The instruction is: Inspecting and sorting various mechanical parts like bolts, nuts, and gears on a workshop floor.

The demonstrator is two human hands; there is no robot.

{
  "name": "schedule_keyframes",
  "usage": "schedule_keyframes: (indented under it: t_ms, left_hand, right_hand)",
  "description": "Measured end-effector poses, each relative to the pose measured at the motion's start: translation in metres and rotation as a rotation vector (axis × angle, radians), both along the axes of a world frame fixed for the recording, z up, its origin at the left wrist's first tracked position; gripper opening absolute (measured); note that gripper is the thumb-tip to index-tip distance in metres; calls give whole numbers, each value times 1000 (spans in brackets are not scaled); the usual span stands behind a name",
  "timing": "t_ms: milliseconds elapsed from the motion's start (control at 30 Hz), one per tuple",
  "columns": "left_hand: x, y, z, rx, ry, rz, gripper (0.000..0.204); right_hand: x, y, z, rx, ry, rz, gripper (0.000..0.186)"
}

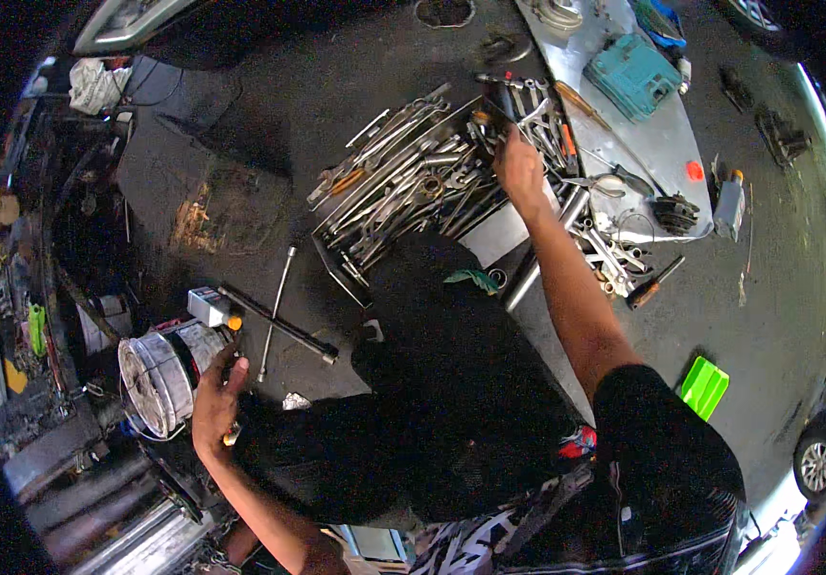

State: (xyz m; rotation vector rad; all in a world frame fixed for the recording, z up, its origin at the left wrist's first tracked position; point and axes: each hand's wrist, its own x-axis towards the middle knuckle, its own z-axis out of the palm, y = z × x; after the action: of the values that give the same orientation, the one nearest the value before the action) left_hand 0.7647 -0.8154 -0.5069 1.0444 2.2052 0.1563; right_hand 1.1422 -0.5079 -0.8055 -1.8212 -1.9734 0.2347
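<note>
My right hand (520, 172) reaches into a wide pile of spanners (403, 144) and other metal hand tools on the dark floor. Its fingers are closed at the pile's right side, next to a dark tool and an orange-handled tool (567, 144); what they grip is hidden. At the left, my left hand (213, 407) has its fingers stretched and thumb apart, holding nothing I can see. Close beside it lies a dirty white drum-shaped container (156, 379), with a grey-white bottle (209, 307) with a yellow cap just above. A cross-shaped wheel wrench (280, 324) lies to the right of that bottle.
A teal tool case (633, 77) sits on a pale metal sheet (681, 153) at the far right. A screwdriver (657, 283), another grey bottle (731, 209) and a bright green tray (704, 387) lie right of my arm. My dark-clothed legs cover the middle. A car wheel (817, 465) stands at the right edge.
</note>
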Motion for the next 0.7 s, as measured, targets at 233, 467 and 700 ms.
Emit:
schedule_keyframes:
  t_ms: [233, 467, 700]
  left_hand:
    - [-4, 7, -5, -23, -95, 10, 55]
    - [-13, 3, -9, -31, -5, -47, 53]
    - [-13, 0, -3, 25, -80, 19, 53]
  right_hand:
    - [-68, -56, 3, -3, 69, 484, 37]
    - [-88, -37, -13, -88, 12, 576, 45]
    - [-43, -14, 15, -101, -312, 64, 27]
